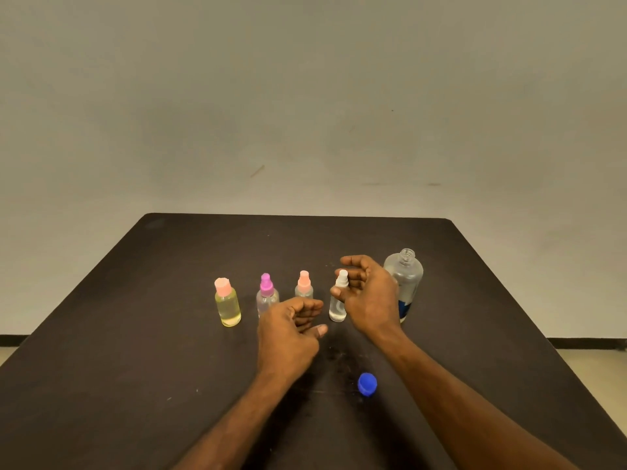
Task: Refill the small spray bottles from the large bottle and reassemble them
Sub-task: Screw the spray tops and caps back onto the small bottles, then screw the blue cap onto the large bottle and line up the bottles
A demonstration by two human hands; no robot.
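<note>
Several small bottles stand in a row on the dark table (135, 300): a yellow-filled one with a pink cap (227, 305), a clear one with a magenta sprayer (266, 293), one with a peach sprayer (304, 284) and one with a white sprayer (339, 300). The large clear bottle (405, 279) stands uncapped at the right of the row. Its blue cap (367, 385) lies nearer me. My right hand (369, 296) is loosely cupped around the white sprayer's top, thumb in front, fingers behind, with no firm grip visible. My left hand (291, 330) hovers loosely curled in front of the row, holding nothing.
The table's far edge meets a plain grey wall (305, 113). Pale floor (590, 364) shows past the table's right side.
</note>
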